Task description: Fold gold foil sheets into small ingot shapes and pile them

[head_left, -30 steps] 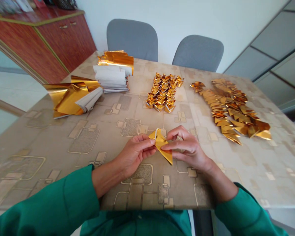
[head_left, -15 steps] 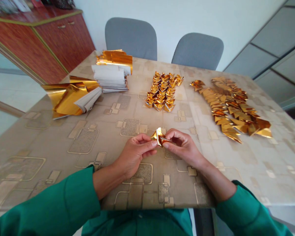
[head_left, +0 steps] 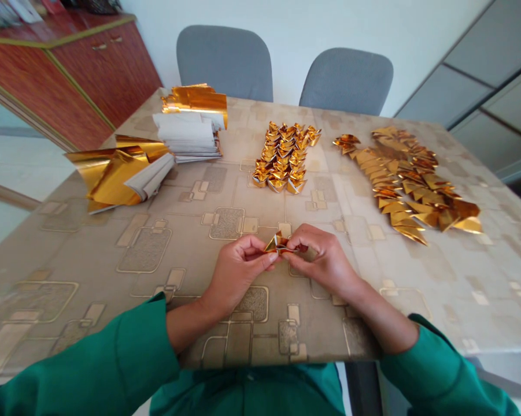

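Between my two hands, just above the near middle of the table, is a small folded piece of gold foil paper [head_left: 277, 242] with pale inner edges showing. My left hand [head_left: 238, 268] pinches its left end between thumb and fingers. My right hand [head_left: 318, 254] is closed on its right end, the index finger curled against it. The fingers cover much of the paper. Beyond it stand rows of finished gold paper ingots [head_left: 284, 156]. To the right lie overlapping rows of flat folded gold paper pieces [head_left: 399, 179].
On the left of the patterned table [head_left: 191, 231] are loose gold sheets [head_left: 117, 173] and a stack of folded paper with pale sides up [head_left: 188, 136]. Behind it lies a gold paper bundle [head_left: 199, 101]. Two grey chairs [head_left: 225, 60] stand across, beside a reddish wooden cabinet [head_left: 108, 75].
The folded paper has turned in my fingers: its pale strip no longer stands up facing me, and its pale upper edges now show. My hands stay in nearly the same place. The view has shifted slightly.
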